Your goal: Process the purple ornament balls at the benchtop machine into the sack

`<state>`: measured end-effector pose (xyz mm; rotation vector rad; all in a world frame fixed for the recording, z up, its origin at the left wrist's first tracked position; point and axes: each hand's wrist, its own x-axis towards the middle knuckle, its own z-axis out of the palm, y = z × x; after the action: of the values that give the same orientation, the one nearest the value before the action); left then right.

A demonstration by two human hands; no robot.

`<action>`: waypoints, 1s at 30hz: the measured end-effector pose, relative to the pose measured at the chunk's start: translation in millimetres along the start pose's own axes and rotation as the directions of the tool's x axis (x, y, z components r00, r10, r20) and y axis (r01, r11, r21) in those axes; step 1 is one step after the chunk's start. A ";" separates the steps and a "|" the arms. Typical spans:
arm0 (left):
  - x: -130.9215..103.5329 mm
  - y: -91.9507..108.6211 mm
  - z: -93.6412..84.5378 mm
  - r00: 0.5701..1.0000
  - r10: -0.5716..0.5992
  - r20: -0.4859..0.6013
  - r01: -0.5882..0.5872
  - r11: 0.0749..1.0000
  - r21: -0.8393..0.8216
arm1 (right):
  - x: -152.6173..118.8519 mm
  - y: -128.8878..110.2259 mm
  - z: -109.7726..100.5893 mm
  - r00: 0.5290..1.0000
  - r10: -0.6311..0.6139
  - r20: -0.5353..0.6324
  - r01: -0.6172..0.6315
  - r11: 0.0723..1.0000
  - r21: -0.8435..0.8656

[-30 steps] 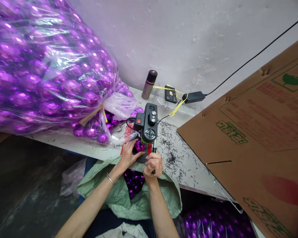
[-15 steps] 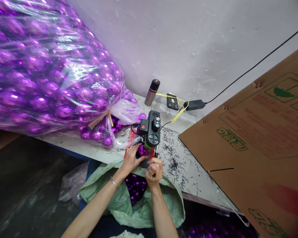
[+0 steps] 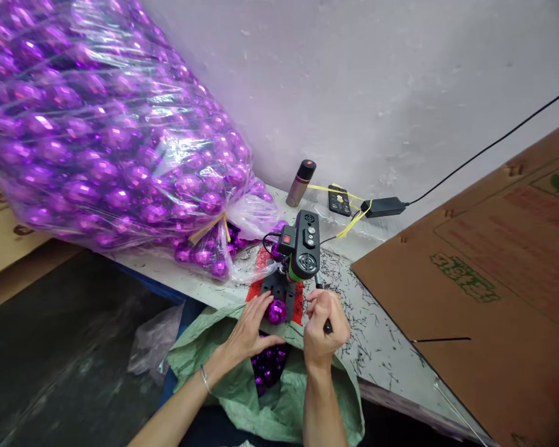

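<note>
A shiny purple faceted ball [image 3: 277, 311] rests at the front of the black base of a small bench drill press [image 3: 306, 245]. My left hand [image 3: 249, 328] is beside it, fingers stretched and thumb spread away; the fingertips seem to touch the ball's left side. At the machine's right, my right hand [image 3: 325, 326] is wrapped round the lever handle [image 3: 328, 326], whose black end shows below the fist. Under both hands an open green woven sack [image 3: 317, 397] holds similar purple balls [image 3: 268, 369].
A large clear bag of purple balls [image 3: 116, 136] fills the left side of the table. Black shavings [image 3: 354, 329] litter the table right of the machine. Behind stand a bottle [image 3: 300, 183], a phone-like black object [image 3: 339, 200] and a power adapter [image 3: 386, 207]. A cardboard box [image 3: 484, 273] is at right.
The ball has come forward from under the machine's head to the base's front. My left hand has opened around it. My right hand has shifted right with the lever. The view has also shifted.
</note>
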<state>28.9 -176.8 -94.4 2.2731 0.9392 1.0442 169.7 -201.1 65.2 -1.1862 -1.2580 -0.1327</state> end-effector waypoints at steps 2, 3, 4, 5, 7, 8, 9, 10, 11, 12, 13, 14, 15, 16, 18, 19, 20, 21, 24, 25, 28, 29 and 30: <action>6.9 -2.1 -19.0 1.000 0.028 0.006 -0.029 0.995 0.096 | -6.9 4.6 0.7 0.999 -0.036 0.013 0.036 0.999 -0.007; 17.7 -5.4 -31.5 1.000 0.024 -0.009 -0.022 0.986 0.164 | -9.6 6.2 0.9 0.999 -0.049 0.019 0.049 0.999 -0.015; 32.4 -10.2 -45.2 0.999 0.004 -0.038 0.005 0.968 0.250 | -11.5 7.1 1.0 0.998 -0.058 0.024 0.058 0.998 -0.023; 49.6 -16.5 -59.4 0.997 -0.035 -0.068 0.057 0.937 0.345 | -12.5 7.5 1.1 0.998 -0.064 0.027 0.065 0.997 -0.029; 84.9 -31.8 -85.3 0.983 -0.159 -0.087 0.181 0.832 0.525 | -12.6 7.4 1.3 0.997 -0.075 0.028 0.076 0.997 -0.031; 100.1 -39.8 -95.6 0.973 -0.221 -0.066 0.216 0.774 0.595 | -12.3 7.3 1.5 0.996 -0.080 0.029 0.081 0.996 -0.031; 112.4 -47.4 -103.4 0.963 -0.267 -0.030 0.222 0.730 0.646 | -12.0 7.3 1.7 0.996 -0.086 0.028 0.086 0.996 -0.031; 121.5 -54.1 -108.7 0.956 -0.293 0.005 0.210 0.699 0.684 | -12.0 7.5 1.9 0.996 -0.090 0.028 0.091 0.995 -0.031; 127.6 -59.7 -111.5 0.950 -0.309 0.037 0.191 0.673 0.715 | -12.1 7.9 2.1 0.995 -0.094 0.029 0.095 0.995 -0.032; 131.0 -63.9 -112.5 0.947 -0.315 0.063 0.167 0.650 0.741 | -12.5 8.5 2.3 0.995 -0.100 0.030 0.101 0.994 -0.032; 132.6 -66.6 -112.2 0.945 -0.317 0.082 0.145 0.629 0.764 | -13.0 9.2 2.5 0.994 -0.107 0.031 0.108 0.994 -0.032; 132.9 -67.9 -111.3 0.943 -0.319 0.094 0.128 0.610 0.782 | -13.4 10.0 2.6 0.993 -0.116 0.032 0.117 0.993 -0.032; 132.4 -67.9 -110.4 0.941 -0.323 0.101 0.119 0.596 0.794 | -13.8 10.7 2.5 0.992 -0.124 0.032 0.125 0.992 -0.033; 131.5 -66.8 -109.9 0.939 -0.326 0.105 0.118 0.595 0.795 | -13.9 11.4 2.4 0.991 -0.133 0.031 0.134 0.990 -0.035; 128.6 -62.3 -111.1 0.945 -0.311 0.104 0.126 0.637 0.761 | -13.8 12.3 1.9 0.989 -0.148 0.031 0.149 0.988 -0.042; 126.4 -59.4 -112.8 0.954 -0.286 0.094 0.132 0.677 0.724 | -13.5 12.6 1.6 0.987 -0.155 0.035 0.156 0.987 -0.046; 123.3 -56.1 -115.0 0.965 -0.250 0.076 0.136 0.727 0.673 | -13.3 12.8 1.4 0.986 -0.161 0.041 0.163 0.985 -0.048; 119.2 -52.6 -117.4 0.978 -0.204 0.046 0.136 0.785 0.605 | -13.2 12.9 1.2 0.985 -0.165 0.046 0.168 0.985 -0.050; 98.6 -39.4 -123.7 0.988 -0.110 -0.108 0.139 0.939 0.314 | -13.7 13.0 1.4 0.985 -0.165 0.041 0.167 0.984 -0.055; 88.9 -33.8 -124.4 0.978 -0.128 -0.167 0.160 0.969 0.191 | -14.2 13.0 1.6 0.987 -0.159 0.038 0.161 0.985 -0.058; 53.9 -12.8 -120.1 0.904 -0.363 -0.225 0.291 0.910 -0.296 | -15.9 13.4 2.0 0.990 -0.135 0.035 0.137 0.989 -0.057; 41.7 -4.9 -116.4 0.866 -0.469 -0.176 0.340 0.808 -0.481 | -16.4 13.5 2.1 0.991 -0.130 0.034 0.132 0.990 -0.051; 30.1 3.0 -111.8 0.824 -0.560 -0.087 0.380 0.661 -0.647 | -16.7 13.7 2.2 0.991 -0.127 0.032 0.129 0.991 -0.044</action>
<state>-43.7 -142.4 -10.9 1.2640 1.0424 1.2132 170.8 -201.7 43.5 -1.1504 -1.3629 -0.2414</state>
